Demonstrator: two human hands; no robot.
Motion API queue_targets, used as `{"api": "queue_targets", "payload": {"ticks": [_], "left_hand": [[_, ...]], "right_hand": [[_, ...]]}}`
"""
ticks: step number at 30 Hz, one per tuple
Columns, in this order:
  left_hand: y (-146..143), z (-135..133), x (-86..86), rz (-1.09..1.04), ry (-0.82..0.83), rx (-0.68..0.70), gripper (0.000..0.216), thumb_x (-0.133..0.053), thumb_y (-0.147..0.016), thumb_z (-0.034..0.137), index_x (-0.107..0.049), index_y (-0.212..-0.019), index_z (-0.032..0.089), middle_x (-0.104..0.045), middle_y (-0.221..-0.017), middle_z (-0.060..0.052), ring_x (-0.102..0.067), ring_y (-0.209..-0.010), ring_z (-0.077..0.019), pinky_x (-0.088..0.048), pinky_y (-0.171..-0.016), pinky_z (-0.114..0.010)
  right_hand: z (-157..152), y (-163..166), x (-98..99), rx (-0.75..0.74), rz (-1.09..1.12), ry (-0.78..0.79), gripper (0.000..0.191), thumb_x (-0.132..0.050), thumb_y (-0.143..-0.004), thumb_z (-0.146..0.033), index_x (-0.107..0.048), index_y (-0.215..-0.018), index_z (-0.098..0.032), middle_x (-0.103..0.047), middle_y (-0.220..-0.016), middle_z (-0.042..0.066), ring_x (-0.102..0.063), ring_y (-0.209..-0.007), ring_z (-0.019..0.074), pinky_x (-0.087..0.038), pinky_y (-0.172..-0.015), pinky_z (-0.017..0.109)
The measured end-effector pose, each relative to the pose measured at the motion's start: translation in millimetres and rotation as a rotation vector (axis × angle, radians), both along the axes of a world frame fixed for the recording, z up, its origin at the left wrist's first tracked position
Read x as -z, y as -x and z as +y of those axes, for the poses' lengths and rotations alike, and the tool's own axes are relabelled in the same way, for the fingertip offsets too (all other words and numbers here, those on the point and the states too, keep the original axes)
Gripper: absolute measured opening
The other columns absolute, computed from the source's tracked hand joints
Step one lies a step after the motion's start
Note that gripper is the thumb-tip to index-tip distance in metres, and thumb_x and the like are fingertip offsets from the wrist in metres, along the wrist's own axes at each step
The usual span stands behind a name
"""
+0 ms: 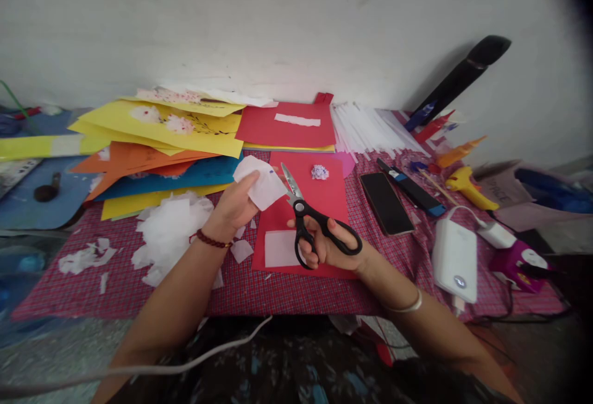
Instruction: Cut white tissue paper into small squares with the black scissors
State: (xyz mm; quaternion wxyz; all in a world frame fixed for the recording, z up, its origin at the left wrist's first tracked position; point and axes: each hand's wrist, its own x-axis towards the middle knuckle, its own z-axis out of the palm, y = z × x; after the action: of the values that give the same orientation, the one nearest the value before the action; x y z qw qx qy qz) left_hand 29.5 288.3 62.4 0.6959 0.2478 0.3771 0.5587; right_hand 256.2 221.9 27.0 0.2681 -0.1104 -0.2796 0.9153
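Note:
Between its thumb and fingers, my left hand (236, 203) holds up a piece of white tissue paper (266, 185). My right hand (331, 246) has its fingers through the handles of black scissors (306, 209). Their blades are parted and point up beside the right edge of the tissue. Below both hands lies a red paper sheet (331, 185) with a small white and purple paper flower (319, 172) on it. A white rectangle of paper (280, 248) rests on its lower part. Small white scraps (241, 251) lie below my left hand.
A pile of white tissue (171, 231) is at the left, before stacked yellow cards (185, 126). White strips (370, 126) lie at the back. To the right are a phone (386, 202), a cutter (412, 188), a yellow glue gun (467, 188) and a white power bank (455, 259).

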Motion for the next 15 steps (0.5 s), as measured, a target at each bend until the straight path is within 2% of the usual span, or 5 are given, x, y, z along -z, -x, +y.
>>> {"api": "queue_targets", "payload": {"ticks": [2, 6, 12, 15], "left_hand": [[-0.3, -0.6, -0.1, 0.001, -0.002, 0.04, 0.023, -0.063, -0.089, 0.025, -0.074, -0.103, 0.011, -0.079, -0.104, -0.015, -0.071, -0.115, -0.0292, -0.052, -0.108, -0.044], [-1.0, -4.3, 2.1, -0.009, -0.002, 0.133, 0.03, -0.06, -0.087, 0.026, -0.074, -0.108, 0.009, -0.079, -0.103, -0.015, -0.071, -0.113, -0.0311, -0.052, -0.108, -0.046], [-8.6, -7.7, 10.2, 0.004, 0.042, 0.08, 0.036, -0.064, -0.082, 0.021, -0.071, -0.117, 0.012, -0.078, -0.101, -0.011, -0.071, -0.11, -0.0294, -0.051, -0.107, -0.045], [-10.3, -7.0, 13.5, -0.02, 0.003, 0.115, 0.044, -0.065, -0.082, 0.022, -0.069, -0.125, 0.013, -0.077, -0.106, -0.012, -0.07, -0.113, -0.0296, -0.051, -0.108, -0.045]], "right_hand": [[-0.3, 0.3, -0.2, -0.005, -0.002, 0.005, 0.066, -0.072, -0.087, -0.064, -0.061, -0.131, -0.017, -0.066, -0.088, 0.002, -0.061, -0.068, 0.0131, -0.049, -0.066, 0.028], [0.0, 0.2, 0.5, -0.01, 0.003, 0.012, 0.069, -0.072, -0.087, -0.064, -0.059, -0.133, -0.016, -0.066, -0.088, 0.002, -0.061, -0.069, 0.013, -0.049, -0.066, 0.029], [-0.1, 0.4, 0.8, -0.009, 0.017, 0.048, 0.07, -0.071, -0.087, -0.066, -0.058, -0.135, -0.017, -0.067, -0.088, 0.002, -0.062, -0.07, 0.0138, -0.05, -0.066, 0.029], [-0.8, 0.9, -1.3, -0.014, 0.008, 0.062, 0.07, -0.071, -0.086, -0.066, -0.059, -0.135, -0.017, -0.068, -0.088, 0.002, -0.063, -0.07, 0.0142, -0.051, -0.067, 0.03]]}}
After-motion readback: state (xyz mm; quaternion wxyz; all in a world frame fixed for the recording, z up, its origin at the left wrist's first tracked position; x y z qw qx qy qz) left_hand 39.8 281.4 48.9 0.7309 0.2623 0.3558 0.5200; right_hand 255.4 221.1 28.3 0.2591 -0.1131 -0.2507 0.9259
